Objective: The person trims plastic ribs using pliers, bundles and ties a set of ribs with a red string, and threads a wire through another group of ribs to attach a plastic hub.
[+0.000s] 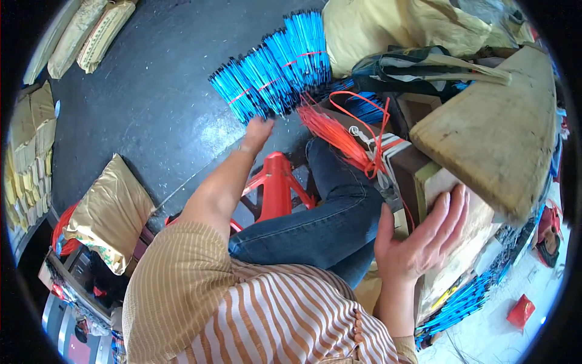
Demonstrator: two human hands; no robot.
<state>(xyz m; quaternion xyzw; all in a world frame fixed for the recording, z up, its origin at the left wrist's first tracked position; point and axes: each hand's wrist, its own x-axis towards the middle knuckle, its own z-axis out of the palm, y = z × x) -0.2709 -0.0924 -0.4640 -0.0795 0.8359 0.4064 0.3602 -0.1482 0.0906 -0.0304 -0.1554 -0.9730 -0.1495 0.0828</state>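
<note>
My left hand [259, 130] reaches forward to the floor, at the near ends of several bundles of thin blue sticks with black tips [260, 76]. Its fingers look curled in, and whatever they hold is hidden. Pinkish-red ties circle the bundles, which lie side by side in a row. My right hand [418, 242] rests with stretched fingers against the pale side of a box-like wooden stand [433, 185]. A hank of orange-red plastic strips [333, 130] hangs on this stand, beside white cord [364, 136].
A thick wooden board [491, 127] juts over the stand. A red plastic stool [276, 188] stands by my jeans-clad legs. Yellowish sacks [388, 30] lie at the back, a gold cushion-like bag [112, 209] at left. More blue sticks [461, 309] lie at lower right.
</note>
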